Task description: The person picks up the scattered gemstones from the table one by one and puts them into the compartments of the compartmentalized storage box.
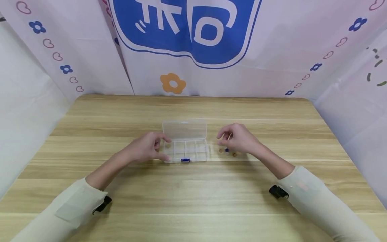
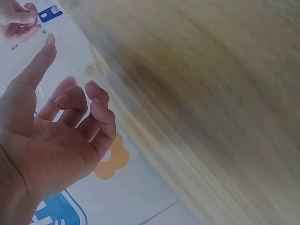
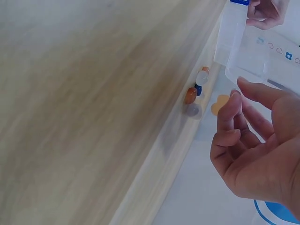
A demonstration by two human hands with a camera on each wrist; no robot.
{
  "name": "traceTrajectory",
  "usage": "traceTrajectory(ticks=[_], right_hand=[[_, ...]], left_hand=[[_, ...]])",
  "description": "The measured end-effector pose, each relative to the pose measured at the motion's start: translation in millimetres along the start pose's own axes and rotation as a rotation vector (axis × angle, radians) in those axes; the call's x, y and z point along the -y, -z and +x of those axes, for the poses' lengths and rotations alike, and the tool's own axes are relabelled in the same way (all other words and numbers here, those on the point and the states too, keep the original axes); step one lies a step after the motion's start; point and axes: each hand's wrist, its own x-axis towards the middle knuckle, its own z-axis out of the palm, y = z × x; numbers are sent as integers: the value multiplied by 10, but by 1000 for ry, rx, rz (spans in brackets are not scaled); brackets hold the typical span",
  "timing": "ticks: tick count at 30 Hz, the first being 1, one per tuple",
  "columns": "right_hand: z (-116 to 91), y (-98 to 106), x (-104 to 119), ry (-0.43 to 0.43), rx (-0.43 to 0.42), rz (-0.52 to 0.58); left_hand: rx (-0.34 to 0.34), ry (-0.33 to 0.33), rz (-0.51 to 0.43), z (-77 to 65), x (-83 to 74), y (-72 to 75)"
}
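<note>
A clear plastic compartment box (image 1: 190, 155) lies on the table with its lid (image 1: 184, 130) raised at the back and a blue latch (image 1: 185, 160) in front. My left hand (image 1: 148, 148) holds its left end between thumb and index finger. A small yellowish bead (image 2: 90, 70) sits in the back-left compartment. Right of the box, my right hand (image 1: 239, 137) hovers over several small beads, its thumb and index tips near each other and nothing visible between them. Among those beads are an orange one (image 3: 191, 95), a whitish one (image 3: 202, 77), a blue one (image 3: 198, 89) and a greyish one (image 3: 193, 110).
The wood-grain table (image 1: 193, 198) extends around the box and beads. A white printed cloth (image 1: 272, 50) hangs behind its far edge. Black devices (image 1: 278, 191) are strapped at both sleeves.
</note>
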Motion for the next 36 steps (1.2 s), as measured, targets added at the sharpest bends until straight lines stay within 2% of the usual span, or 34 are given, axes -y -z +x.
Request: traceTrajectory(ticks=[20,30,36], right_hand=[[-11,-37,-30,-42,118,-68],[-1,-75,-48,-21,93,-122],[-8,-74,-28,-43,93,-138]], left_hand=[[1,6,3,10,18,6],[4,0,15,12,11,10],[6,-2,13,16,4,14]])
